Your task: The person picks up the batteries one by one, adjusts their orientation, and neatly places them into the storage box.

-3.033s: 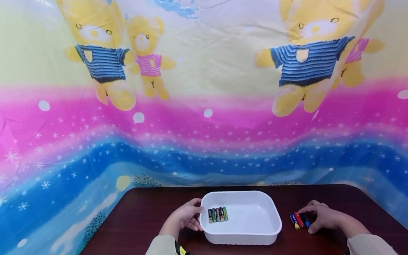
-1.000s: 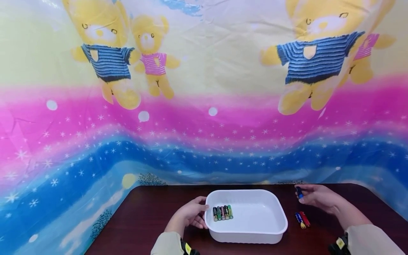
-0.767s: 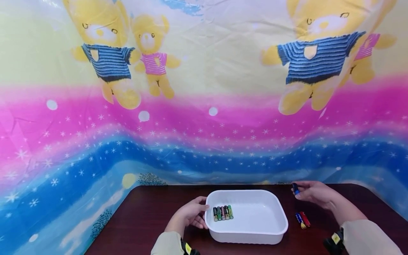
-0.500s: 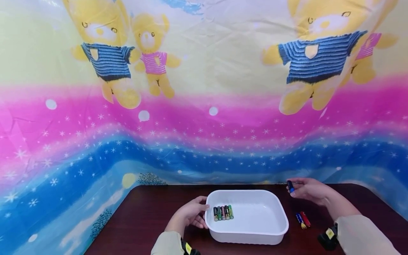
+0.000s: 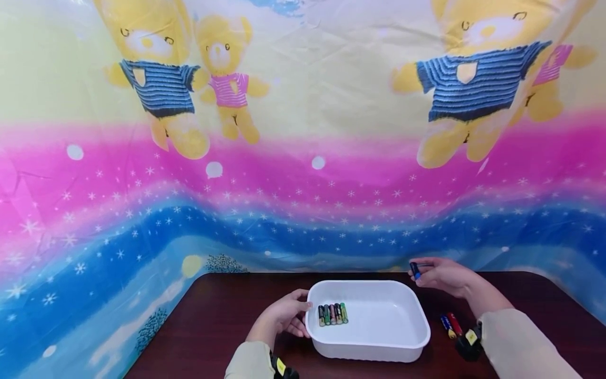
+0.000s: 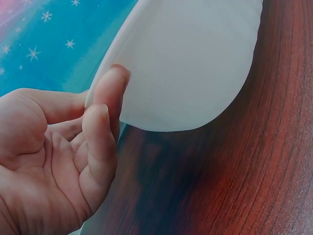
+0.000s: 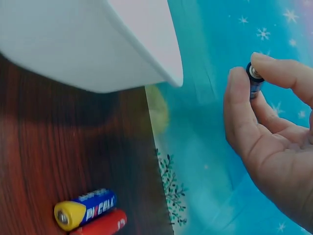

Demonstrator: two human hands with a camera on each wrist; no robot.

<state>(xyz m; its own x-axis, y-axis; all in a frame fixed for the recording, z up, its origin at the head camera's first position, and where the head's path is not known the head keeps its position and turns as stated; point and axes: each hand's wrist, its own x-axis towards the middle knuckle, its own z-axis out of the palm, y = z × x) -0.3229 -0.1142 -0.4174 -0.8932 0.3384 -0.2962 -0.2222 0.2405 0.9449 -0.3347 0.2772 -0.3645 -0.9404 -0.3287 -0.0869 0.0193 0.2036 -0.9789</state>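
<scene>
My right hand (image 5: 442,275) pinches a dark battery with a blue end (image 5: 414,270) between thumb and fingertips, raised above the table behind the white tray's right corner. In the right wrist view, the metal end of that battery (image 7: 255,78) shows between the fingers. My left hand (image 5: 286,314) grips the left rim of the white tray (image 5: 369,351), thumb over the edge and fingers against the outer wall. Inside the tray, at its left, several batteries (image 5: 333,315) lie side by side in a row.
Right of the tray, a blue-and-yellow battery (image 7: 88,208) and a red battery (image 7: 105,224) lie together on the dark wooden table (image 5: 222,316). A cloth printed with bears (image 5: 303,210) hangs behind the table's far edge.
My right hand has picked up the dark battery from beside the other two, lifted it and carried it left toward the tray. My left hand has stayed on the tray's rim.
</scene>
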